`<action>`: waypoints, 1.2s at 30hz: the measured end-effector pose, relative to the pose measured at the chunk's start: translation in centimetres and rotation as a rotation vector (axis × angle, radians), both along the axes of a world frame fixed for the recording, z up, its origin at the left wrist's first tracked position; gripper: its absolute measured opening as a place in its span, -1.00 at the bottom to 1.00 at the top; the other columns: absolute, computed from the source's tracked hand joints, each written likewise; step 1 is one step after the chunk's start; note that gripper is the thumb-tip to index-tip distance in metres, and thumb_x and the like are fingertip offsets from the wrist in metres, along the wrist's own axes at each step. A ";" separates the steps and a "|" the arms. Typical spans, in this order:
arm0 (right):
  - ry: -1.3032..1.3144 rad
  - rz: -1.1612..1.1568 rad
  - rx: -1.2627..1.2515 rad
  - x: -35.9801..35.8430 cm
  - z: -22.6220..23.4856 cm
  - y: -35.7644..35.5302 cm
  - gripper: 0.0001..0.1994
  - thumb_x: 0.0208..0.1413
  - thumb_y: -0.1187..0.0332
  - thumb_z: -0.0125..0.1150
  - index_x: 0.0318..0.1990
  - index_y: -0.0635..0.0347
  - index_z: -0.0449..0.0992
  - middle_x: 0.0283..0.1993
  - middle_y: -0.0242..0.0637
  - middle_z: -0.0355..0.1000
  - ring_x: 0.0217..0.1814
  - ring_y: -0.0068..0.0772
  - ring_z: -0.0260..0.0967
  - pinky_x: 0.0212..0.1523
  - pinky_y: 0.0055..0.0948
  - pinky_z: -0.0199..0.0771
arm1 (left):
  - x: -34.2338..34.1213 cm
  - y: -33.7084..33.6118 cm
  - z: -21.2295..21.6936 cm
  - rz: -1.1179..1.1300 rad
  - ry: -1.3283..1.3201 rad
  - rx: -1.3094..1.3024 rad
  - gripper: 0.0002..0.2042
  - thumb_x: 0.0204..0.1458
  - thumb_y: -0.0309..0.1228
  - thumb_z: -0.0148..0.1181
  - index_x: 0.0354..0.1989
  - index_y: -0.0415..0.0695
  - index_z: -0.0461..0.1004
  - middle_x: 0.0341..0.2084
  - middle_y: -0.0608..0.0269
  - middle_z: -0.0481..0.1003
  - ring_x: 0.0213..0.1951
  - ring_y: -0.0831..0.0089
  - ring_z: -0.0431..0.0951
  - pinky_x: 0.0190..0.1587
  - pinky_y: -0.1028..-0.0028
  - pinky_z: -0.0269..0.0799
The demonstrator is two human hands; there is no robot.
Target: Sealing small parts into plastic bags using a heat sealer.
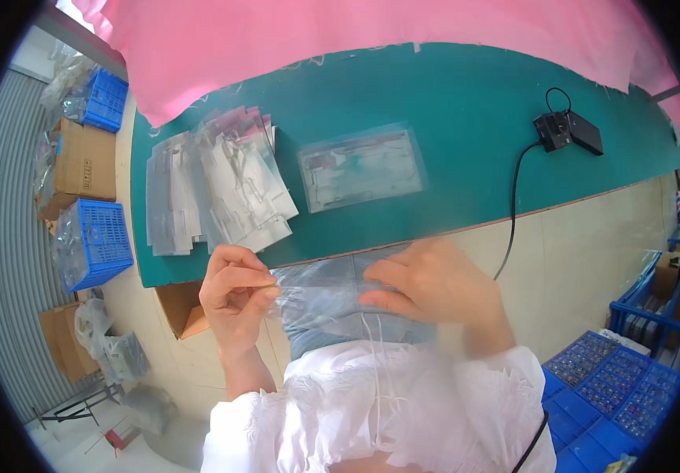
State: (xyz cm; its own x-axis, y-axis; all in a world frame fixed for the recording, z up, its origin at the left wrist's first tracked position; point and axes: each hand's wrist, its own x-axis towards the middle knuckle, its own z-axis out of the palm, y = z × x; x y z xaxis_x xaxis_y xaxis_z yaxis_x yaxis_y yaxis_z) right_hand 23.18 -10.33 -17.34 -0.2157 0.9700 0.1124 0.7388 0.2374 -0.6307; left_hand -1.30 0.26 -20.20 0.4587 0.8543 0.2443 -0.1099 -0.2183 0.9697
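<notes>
My left hand [236,296] pinches the edge of a clear, thin plastic bag [316,298] between thumb and fingers, over my lap in front of the table edge. The bag is see-through, so its outline is hard to follow against the blue trousers behind it. At its other end my right hand [442,285] hovers, slightly blurred, thumb and forefinger apart. Beyond my hands, a fanned pile of flat clear packets [245,189] lies on the green table [466,102]. To the right of that pile rests a neat flat stack of clear packets [362,168].
Pink cloth [355,24] hangs along the table's far side. A small black device [564,132] with a cable sits at the right. Blue crates [95,244] and a cardboard box [83,165] stand left; blue trays of small items [616,378] are low right.
</notes>
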 end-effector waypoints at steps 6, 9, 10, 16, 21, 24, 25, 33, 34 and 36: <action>-0.010 0.022 -0.038 -0.1 -0.4 0.1 -0.77 0.07 0.10 0.25 -0.40 0.05 0.50 -0.61 -0.28 0.39 -0.56 -0.17 0.37 -0.43 -0.25 0.33 | 0.3 -0.1 0.6 0.016 0.026 -0.022 -0.84 -0.19 -0.70 0.30 -0.42 -0.21 0.54 -0.29 0.25 0.33 -0.39 0.60 0.39 -0.39 0.65 0.34; -0.051 0.035 -0.046 0.0 -0.5 0.2 -0.76 0.07 0.10 0.24 -0.40 0.05 0.50 -0.63 -0.28 0.38 -0.57 -0.17 0.37 -0.45 -0.26 0.33 | 0.1 -0.1 0.2 0.024 0.037 -0.076 -0.81 -0.22 -0.66 0.33 -0.38 -0.20 0.55 -0.21 0.19 0.38 -0.30 0.46 0.45 -0.23 0.53 0.40; -0.064 0.038 -0.051 0.0 -0.4 0.2 -0.76 0.07 0.10 0.24 -0.41 0.06 0.49 -0.63 -0.28 0.38 -0.58 -0.17 0.36 -0.47 -0.26 0.32 | 0.3 0.0 0.7 0.024 0.036 -0.075 -0.81 -0.22 -0.66 0.33 -0.38 -0.20 0.55 -0.21 0.19 0.38 -0.30 0.46 0.45 -0.23 0.53 0.40; -0.089 0.056 -0.067 -0.4 -0.4 0.4 -0.75 0.06 0.11 0.25 -0.42 0.07 0.48 -0.63 -0.30 0.38 -0.59 -0.18 0.36 -0.49 -0.26 0.33 | 4.1 -2.3 5.5 0.033 0.815 0.780 -0.73 -0.23 -0.52 0.32 -0.26 -0.12 0.56 -0.07 0.18 0.46 -0.06 0.16 0.49 0.11 0.26 0.28; -0.119 0.044 0.003 -0.6 0.4 0.6 -0.68 0.04 0.09 0.25 -0.49 0.18 0.46 -0.64 -0.26 0.40 -0.55 -0.18 0.44 -0.47 -0.32 0.41 | 4.1 -2.3 4.2 -0.303 0.624 0.591 -0.76 -0.15 -0.55 0.27 -0.23 -0.09 0.57 -0.33 0.30 0.55 -0.30 0.32 0.53 -0.20 0.36 0.39; 0.017 0.004 0.015 -0.3 0.7 0.2 -0.71 0.01 0.12 0.30 -0.34 0.18 0.53 -0.50 -0.25 0.48 -0.45 -0.21 0.48 -0.41 -0.34 0.44 | 4.2 -2.3 3.7 -0.256 0.553 0.610 -0.77 -0.14 -0.55 0.28 -0.24 -0.10 0.58 -0.39 0.35 0.55 -0.40 0.36 0.52 -0.33 0.40 0.36; 0.131 -0.076 0.085 -0.1 0.1 0.0 -0.68 -0.08 0.18 0.39 -0.25 0.18 0.54 -0.45 -0.26 0.50 -0.42 -0.25 0.48 -0.40 -0.36 0.43 | 4.3 -2.3 3.7 -0.260 0.549 0.608 -0.77 -0.14 -0.55 0.28 -0.24 -0.10 0.58 -0.39 0.35 0.55 -0.40 0.36 0.52 -0.33 0.40 0.36; 0.426 -0.206 0.176 -0.1 -0.4 -0.9 -0.71 -0.22 0.41 0.49 -0.29 0.23 0.57 -0.35 -0.26 0.54 -0.38 -0.30 0.50 -0.39 -0.44 0.49 | 4.2 -2.1 4.3 -0.155 0.509 0.582 -0.71 -0.32 -0.61 0.33 -0.31 -0.12 0.61 -0.39 0.28 0.58 -0.37 0.31 0.51 -0.32 0.40 0.36; 0.432 -0.214 0.178 -0.2 -0.3 -1.0 -0.73 -0.23 0.42 0.49 -0.31 0.23 0.57 -0.36 -0.26 0.54 -0.38 -0.30 0.50 -0.41 -0.45 0.48 | 4.3 -2.0 4.4 -0.159 0.503 0.581 -0.71 -0.32 -0.61 0.33 -0.31 -0.12 0.61 -0.39 0.28 0.58 -0.37 0.31 0.51 -0.32 0.40 0.36; 0.444 -0.218 0.177 -0.2 -0.2 -1.1 -0.75 -0.24 0.44 0.48 -0.34 0.23 0.58 -0.37 -0.26 0.54 -0.39 -0.31 0.51 -0.42 -0.46 0.48 | 4.5 -2.2 4.7 -0.191 0.542 0.596 -0.69 -0.33 -0.58 0.35 -0.28 -0.12 0.59 -0.35 0.26 0.58 -0.35 0.30 0.52 -0.31 0.39 0.37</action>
